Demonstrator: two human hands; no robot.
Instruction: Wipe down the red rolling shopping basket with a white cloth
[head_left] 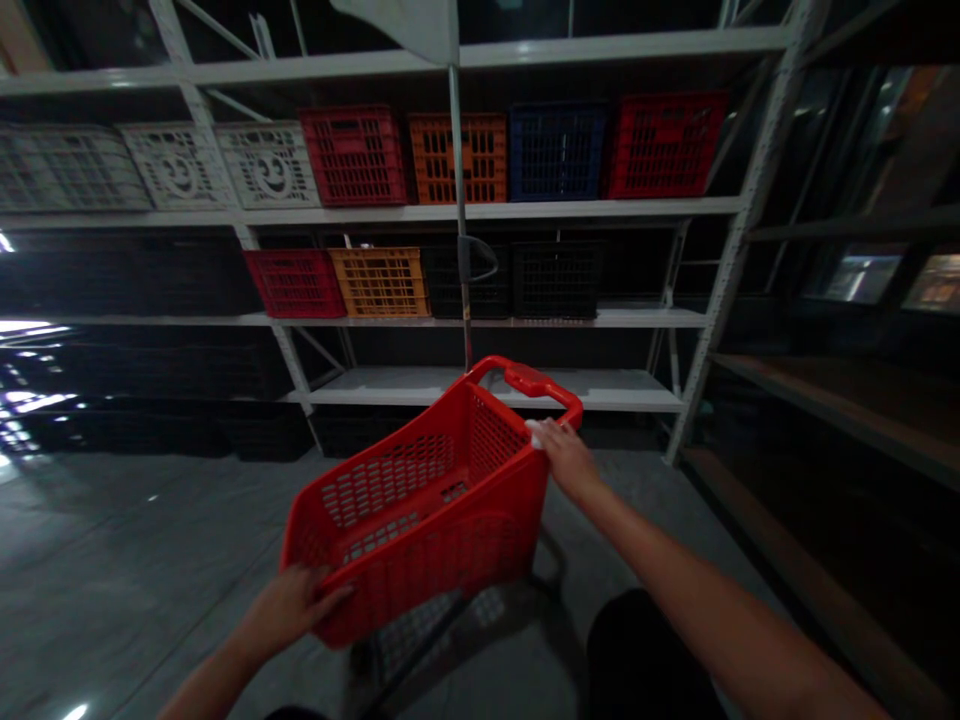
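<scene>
A red plastic basket (420, 510) with perforated walls and a red handle (529, 380) is held tilted in front of me above the floor. My left hand (289, 605) grips its near lower corner, thumb pressed on the outer wall. My right hand (566, 455) is closed on the far rim next to the handle, with something small and white at its fingertips. The basket's inside looks empty.
White metal shelving (480, 212) stands ahead with red, orange, blue, white and black crates (457, 158) on two levels. A grey pole (459, 200) rises before it. Dark shelves (840, 400) run along the right. Grey floor (112, 560) lies to the left.
</scene>
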